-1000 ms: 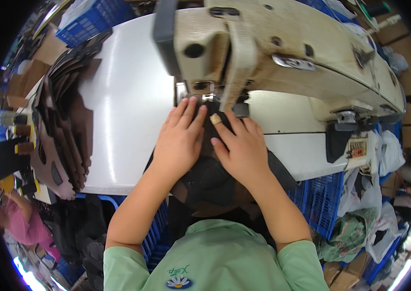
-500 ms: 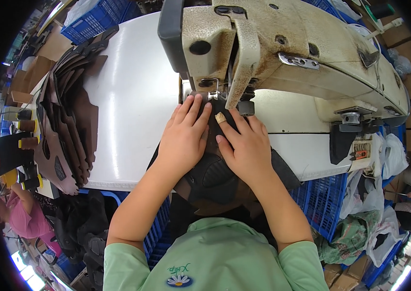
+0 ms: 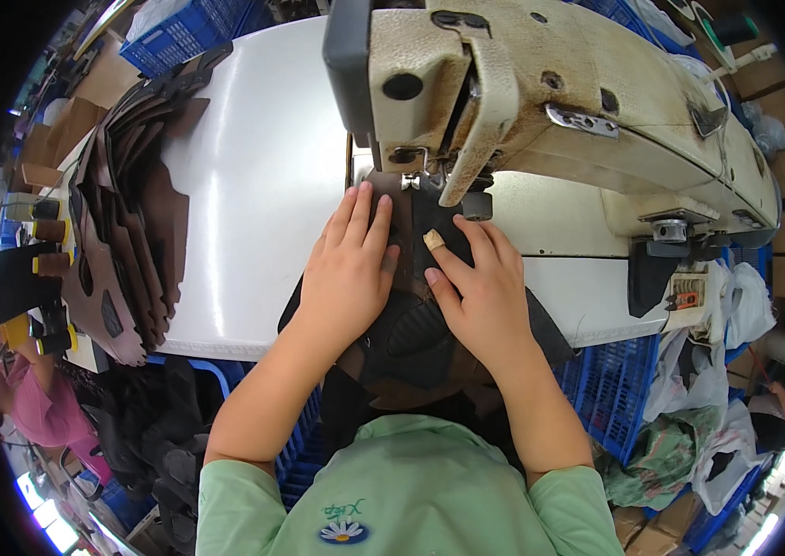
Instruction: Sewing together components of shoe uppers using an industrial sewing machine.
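Observation:
A dark brown and black cut piece of material [image 3: 408, 338] lies under the presser foot [image 3: 414, 181] of a cream sewing machine [image 3: 541, 93] and hangs over the table's near edge. Flat on its left part rests my left hand [image 3: 348, 269], fingers stretched toward the presser foot, holding nothing. On the right part lies my right hand [image 3: 481, 283], fingers spread, with a tan wrap on the index fingertip. Both hands press the material from above, just short of the foot. The needle itself is too small to make out.
Left on the white table [image 3: 253, 185] stands a stack of brown cut pieces [image 3: 124, 232]. Thread spools [image 3: 50, 264] line the far left. Blue crates [image 3: 610, 394] and plastic bags [image 3: 749, 301] sit at the right. A person in pink [image 3: 50, 403] is at the left rim.
Both hands have slid slightly back from the presser foot, so more of the material shows between them and it. The view has shifted a little; the machine appears further right.

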Demonstrator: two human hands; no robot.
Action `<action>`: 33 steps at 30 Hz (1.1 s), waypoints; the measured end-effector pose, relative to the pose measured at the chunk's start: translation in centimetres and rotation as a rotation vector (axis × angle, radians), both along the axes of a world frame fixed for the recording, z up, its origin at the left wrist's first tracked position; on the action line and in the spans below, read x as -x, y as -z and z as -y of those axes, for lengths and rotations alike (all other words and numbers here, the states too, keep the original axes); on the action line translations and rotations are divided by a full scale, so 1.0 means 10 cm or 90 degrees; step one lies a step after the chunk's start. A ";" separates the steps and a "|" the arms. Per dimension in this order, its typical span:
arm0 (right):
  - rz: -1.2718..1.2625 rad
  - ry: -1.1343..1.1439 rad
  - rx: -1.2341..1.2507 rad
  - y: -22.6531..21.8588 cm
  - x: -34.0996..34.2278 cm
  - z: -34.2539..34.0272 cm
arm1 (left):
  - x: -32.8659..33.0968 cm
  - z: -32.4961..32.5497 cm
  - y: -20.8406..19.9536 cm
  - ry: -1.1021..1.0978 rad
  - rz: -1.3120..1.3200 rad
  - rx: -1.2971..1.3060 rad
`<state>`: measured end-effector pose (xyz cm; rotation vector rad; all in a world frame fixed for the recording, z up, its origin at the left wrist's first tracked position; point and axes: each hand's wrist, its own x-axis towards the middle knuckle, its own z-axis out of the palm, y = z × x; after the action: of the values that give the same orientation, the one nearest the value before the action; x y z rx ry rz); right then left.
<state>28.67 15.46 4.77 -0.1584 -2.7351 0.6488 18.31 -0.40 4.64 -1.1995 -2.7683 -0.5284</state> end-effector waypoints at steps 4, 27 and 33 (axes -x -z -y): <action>-0.012 -0.009 -0.008 0.03 0.00 -0.02 | 0.06 0.01 0.02 0.035 -0.006 -0.031; -0.032 0.012 -0.046 0.04 0.03 0.02 | 0.03 0.03 0.01 -0.023 -0.054 0.041; -0.020 -0.014 -0.065 0.00 -0.05 0.05 | 0.03 0.07 0.06 -0.029 -0.022 -0.006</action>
<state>29.12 14.98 4.78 -0.0945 -2.7354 0.5124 18.00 -1.09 4.07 -1.1304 -2.7538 -0.5120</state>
